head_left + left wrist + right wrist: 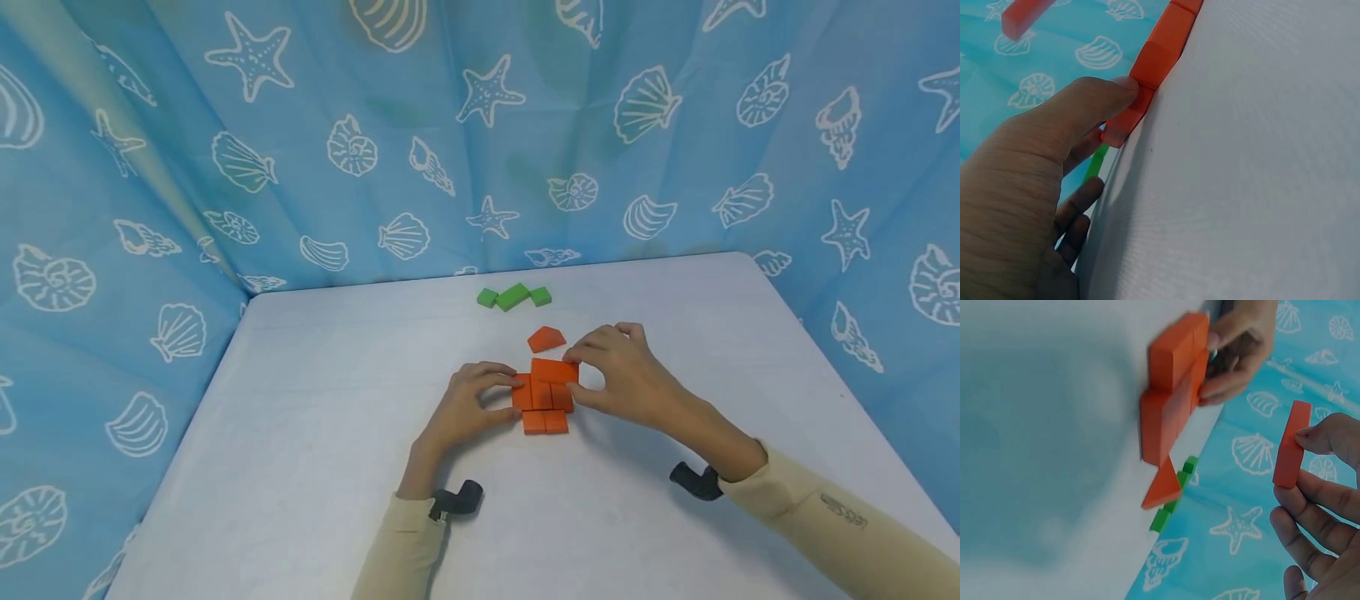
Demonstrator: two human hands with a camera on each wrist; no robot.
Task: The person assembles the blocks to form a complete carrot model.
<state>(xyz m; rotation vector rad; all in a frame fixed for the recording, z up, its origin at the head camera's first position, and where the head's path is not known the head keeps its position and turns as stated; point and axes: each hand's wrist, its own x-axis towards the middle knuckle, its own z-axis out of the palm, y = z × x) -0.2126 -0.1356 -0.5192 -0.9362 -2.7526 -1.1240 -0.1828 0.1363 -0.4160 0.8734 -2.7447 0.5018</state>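
Note:
My right hand (626, 375) pinches an orange rectangular block (1292, 440) between thumb and fingers. It is held in the air over the upper part of a flat group of orange blocks (542, 397). My left hand (472, 404) is at the left side of that group, its thumb and a fingertip on opposite edges of the leftmost orange block (1129, 119). Two small orange blocks (545, 422) lie side by side at the group's near edge. Beyond the raised block lies a pointed orange piece (546, 339), apart from the group.
At the far side of the white table (337, 433), a tilted green block (513, 297) lies between two smaller green blocks, one of them on the right (541, 297). A blue curtain (450, 133) with white shell prints hangs around the back and sides.

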